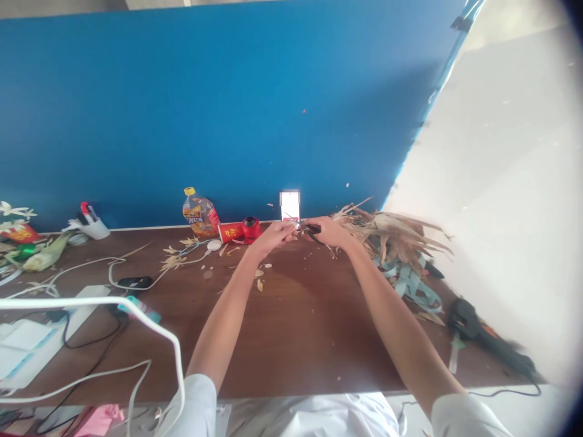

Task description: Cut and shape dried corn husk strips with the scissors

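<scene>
Both my arms reach to the back of the brown table. My right hand [324, 230] is closed round the dark handles of a pair of scissors [311, 229], whose blades point left. Close beside it, my left hand [279, 235] has its fingers pinched together near the blade tips; what they hold is too small to make out. Behind the hands a lit phone [290, 205] leans upright against the blue partition. Dried husks [396, 233] lie in a heap just right of my right hand. Small pale scraps [259, 283] are scattered below my left hand.
Left of my hands are a red can [231, 232], a red roll [251, 230] and a plastic bottle [199, 212]. A black glue gun [487, 340] lies at the right edge. White cables [91, 264] and a power strip [86, 303] cover the left side.
</scene>
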Tool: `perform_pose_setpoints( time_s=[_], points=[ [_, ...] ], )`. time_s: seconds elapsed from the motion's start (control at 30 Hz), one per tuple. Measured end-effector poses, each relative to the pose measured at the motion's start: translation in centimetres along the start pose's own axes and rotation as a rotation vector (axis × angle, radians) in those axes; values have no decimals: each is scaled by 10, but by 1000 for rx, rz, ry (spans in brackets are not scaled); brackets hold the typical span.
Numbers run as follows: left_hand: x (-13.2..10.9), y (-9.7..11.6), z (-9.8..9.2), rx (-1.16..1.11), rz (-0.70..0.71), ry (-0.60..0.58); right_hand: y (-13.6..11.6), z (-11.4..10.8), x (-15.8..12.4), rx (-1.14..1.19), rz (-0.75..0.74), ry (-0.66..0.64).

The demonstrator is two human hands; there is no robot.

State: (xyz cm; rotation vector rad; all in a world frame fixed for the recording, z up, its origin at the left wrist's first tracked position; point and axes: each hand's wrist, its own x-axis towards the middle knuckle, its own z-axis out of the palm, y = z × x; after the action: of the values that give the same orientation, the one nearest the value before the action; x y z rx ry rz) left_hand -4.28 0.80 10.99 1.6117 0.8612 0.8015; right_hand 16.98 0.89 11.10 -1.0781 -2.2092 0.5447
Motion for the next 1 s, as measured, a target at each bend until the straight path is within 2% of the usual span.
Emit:
perform_pose_setpoints(
  time_s=[0.2, 0.4, 0.6, 0.73, 0.9, 1.0],
  points=[
    [7, -4, 13, -68, 15, 49, -1, 2, 1, 51, 31, 21],
    [1, 1, 6, 40, -15, 71, -3, -6, -2, -15, 54, 13],
    [-3, 5, -7, 133, -66, -45, -7, -16, -6, -128, 14, -68],
    [-4, 3, -16, 215, -97, -100, -1, -16, -5, -217, -28, -123],
    [-8, 6, -22, 308, -103, -175, 7, -16, -3, -292, -17, -140],
    [-8, 8, -21, 297, -107, -163, 3, -18, -4, -255, 8, -99]
  ],
)
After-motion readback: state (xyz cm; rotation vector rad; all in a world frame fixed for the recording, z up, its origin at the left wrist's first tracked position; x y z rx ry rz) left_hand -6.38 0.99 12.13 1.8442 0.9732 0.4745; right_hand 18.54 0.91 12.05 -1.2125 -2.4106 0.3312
